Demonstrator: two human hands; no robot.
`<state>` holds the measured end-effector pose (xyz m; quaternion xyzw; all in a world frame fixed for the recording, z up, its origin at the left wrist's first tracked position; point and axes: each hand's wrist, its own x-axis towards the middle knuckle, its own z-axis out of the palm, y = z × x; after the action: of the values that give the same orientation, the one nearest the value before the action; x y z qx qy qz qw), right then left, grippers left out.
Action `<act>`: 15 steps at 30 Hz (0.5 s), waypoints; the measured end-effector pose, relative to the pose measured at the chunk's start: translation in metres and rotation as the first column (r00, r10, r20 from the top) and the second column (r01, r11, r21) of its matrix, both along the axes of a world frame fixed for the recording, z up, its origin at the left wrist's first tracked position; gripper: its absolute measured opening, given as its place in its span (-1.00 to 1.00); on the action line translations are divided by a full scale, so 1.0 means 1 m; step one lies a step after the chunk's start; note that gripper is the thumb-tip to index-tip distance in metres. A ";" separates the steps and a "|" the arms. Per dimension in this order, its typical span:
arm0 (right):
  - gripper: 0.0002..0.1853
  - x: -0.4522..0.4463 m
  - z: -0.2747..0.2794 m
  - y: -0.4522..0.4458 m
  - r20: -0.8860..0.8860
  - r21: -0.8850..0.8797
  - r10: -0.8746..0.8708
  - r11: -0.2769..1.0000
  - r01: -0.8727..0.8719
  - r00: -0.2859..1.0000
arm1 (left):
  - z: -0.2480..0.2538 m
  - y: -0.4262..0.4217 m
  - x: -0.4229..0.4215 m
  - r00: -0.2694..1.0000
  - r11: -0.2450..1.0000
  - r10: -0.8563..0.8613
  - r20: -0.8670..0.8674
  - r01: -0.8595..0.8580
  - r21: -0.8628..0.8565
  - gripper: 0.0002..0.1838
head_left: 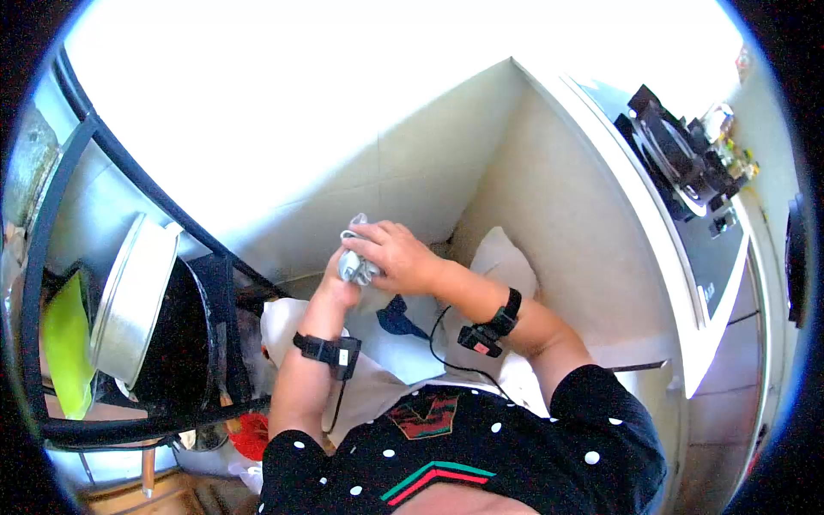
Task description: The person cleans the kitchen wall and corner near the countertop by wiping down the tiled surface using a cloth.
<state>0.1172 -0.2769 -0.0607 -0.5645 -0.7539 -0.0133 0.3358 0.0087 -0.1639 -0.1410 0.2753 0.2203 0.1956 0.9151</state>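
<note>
Both of my hands meet in the middle of the view, around a crumpled light grey cloth (pixel 359 268). My right hand (pixel 402 255) lies over it from the right, with its fingers bent across the top. From below and the left, my left hand (pixel 339 279) grips the same cloth; most of its fingers are hidden behind it. Under my hands, lower down, a dark blue piece of fabric (pixel 399 319) rests on a pale surface (pixel 403 356). Whitish bags (pixel 502 257) stand around it. Black bands with small boxes are strapped on both forearms.
At left, a black-framed rack (pixel 129 176) holds a metal pan (pixel 137 296), a green item (pixel 70 343) and a dark pot (pixel 189 343). A red scrubber-like thing (pixel 251 436) sits lower. At right is a white-edged counter (pixel 631 202) with a black gas burner (pixel 674 150). Tiled walls stand ahead.
</note>
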 end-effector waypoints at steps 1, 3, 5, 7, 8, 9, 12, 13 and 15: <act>-0.34 0.000 -0.002 0.000 0.045 -0.050 -0.059 0.997 0.061 0.997 | -0.003 0.000 0.002 1.000 0.998 0.001 0.011 -0.001 0.056 -0.48; -0.49 0.010 -0.003 0.005 0.030 0.042 -0.062 0.997 0.061 0.998 | -0.011 0.007 0.000 0.972 0.988 -0.126 0.196 0.142 -0.066 -0.38; -0.55 0.027 -0.005 0.010 -0.099 0.077 -0.088 0.992 0.095 0.991 | 0.009 0.002 -0.002 0.894 0.941 -0.228 0.384 0.304 -0.149 -0.28; -0.61 0.035 0.012 0.012 -0.252 0.161 -0.193 0.958 0.238 0.948 | 0.050 -0.012 -0.007 0.878 0.933 -0.349 0.326 0.359 0.029 -0.15; -0.60 0.044 0.031 0.015 -0.299 0.201 -0.252 0.926 0.318 0.920 | 0.055 -0.011 -0.006 0.902 0.942 -0.312 0.299 0.335 -0.028 -0.10; -0.59 0.058 0.053 0.019 -0.291 0.320 -0.311 0.860 0.398 0.905 | 0.049 -0.004 -0.003 0.896 0.940 -0.315 0.312 0.340 -0.026 -0.10; -0.47 0.080 0.148 0.024 -0.191 0.659 -0.589 0.515 0.547 0.785 | 0.026 0.013 0.002 0.987 0.986 -0.161 0.031 0.159 0.045 -0.23; -0.43 0.102 0.164 0.035 -0.190 0.752 -0.585 0.430 0.499 0.789 | 0.019 0.016 0.003 0.986 0.986 -0.163 0.037 0.161 0.043 -0.23; -0.38 0.124 0.198 0.052 -0.162 0.791 -0.637 0.373 0.485 0.754 | 0.005 0.023 0.003 0.996 0.998 -0.043 -0.076 0.046 0.036 -0.34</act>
<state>0.2417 -0.2247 0.1372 -0.5711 -0.4520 -0.5090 0.4587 0.0119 -0.1410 -0.1363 0.3045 0.2446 0.1690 0.9049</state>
